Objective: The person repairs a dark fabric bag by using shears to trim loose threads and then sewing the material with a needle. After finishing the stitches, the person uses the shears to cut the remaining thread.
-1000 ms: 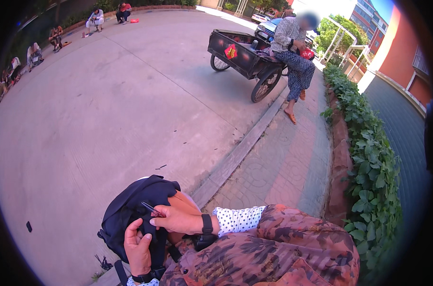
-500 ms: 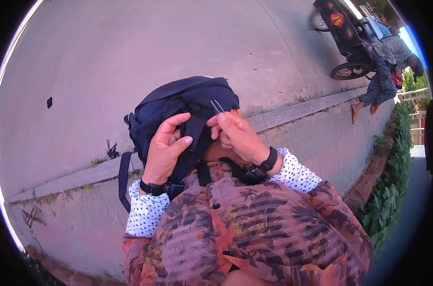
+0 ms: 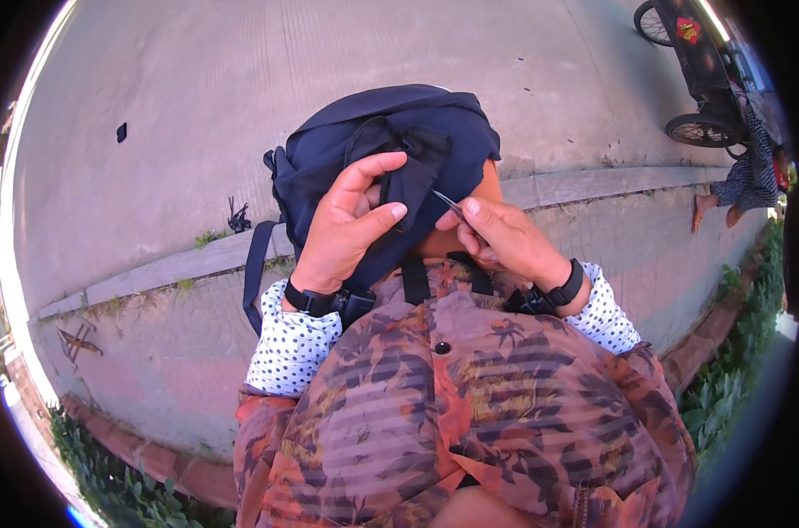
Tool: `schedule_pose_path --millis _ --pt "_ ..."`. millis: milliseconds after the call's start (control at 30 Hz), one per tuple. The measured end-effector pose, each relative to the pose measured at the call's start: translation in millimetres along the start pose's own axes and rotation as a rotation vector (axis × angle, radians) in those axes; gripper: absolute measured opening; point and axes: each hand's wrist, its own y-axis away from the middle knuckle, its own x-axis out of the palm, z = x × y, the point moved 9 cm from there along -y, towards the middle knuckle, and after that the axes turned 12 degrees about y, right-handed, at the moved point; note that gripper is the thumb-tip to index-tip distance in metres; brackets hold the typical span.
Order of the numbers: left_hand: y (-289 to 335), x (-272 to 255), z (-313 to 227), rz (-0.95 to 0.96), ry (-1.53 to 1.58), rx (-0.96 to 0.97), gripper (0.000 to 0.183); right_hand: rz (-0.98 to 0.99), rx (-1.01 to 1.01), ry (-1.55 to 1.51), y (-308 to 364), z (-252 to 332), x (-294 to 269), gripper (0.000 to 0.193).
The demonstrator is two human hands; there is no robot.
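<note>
A dark navy backpack point(image 3: 382, 114) lies in front of me, with a loose piece of black fabric point(image 3: 417, 172) bunched up on it. My left hand point(image 3: 351, 216) is beside that fabric, thumb and forefinger stretched apart around a gap. Its other fingers curl behind and are partly hidden. In my right hand point(image 3: 505, 238) a slim pair of metal tweezers point(image 3: 448, 203) is pinched between thumb and fingers. Their tips point up and left, at the edge of the black fabric. Whether the tips grip anything is too small to tell.
Concrete paving point(image 3: 197, 53) meets a kerb strip point(image 3: 153, 268) beyond me. A small black object point(image 3: 121, 133) lies far left, and a dark tangle point(image 3: 238, 217) lies by the kerb. At right, a person point(image 3: 742, 189) is beside a cart point(image 3: 703, 79). Leafy plants point(image 3: 733, 378) line the near right.
My view has shifted, so the surroundings sit differently. The tweezers have tipped over leftward, toward the black fabric, and their prongs look closer together. My left hand keeps much the same pose.
</note>
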Motion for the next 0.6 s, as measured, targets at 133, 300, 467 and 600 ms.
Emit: schedule_pose_path --millis 133,300,467,600 --pt "-1 2 0 0.018 -0.03 0.005 0.052 0.005 -0.014 0.07 -6 4 4 0.052" --pt "-2 6 3 0.038 -0.039 -0.021 0.054 0.002 -0.054 0.112 -10 8 4 0.053" --pt "-1 8 2 0.042 -0.066 -0.014 0.054 -0.017 -0.026 0.111 -11 11 5 0.051" --pt "-1 9 3 0.071 -0.068 -0.017 0.053 -0.038 -0.044 0.071 -14 5 6 0.047"
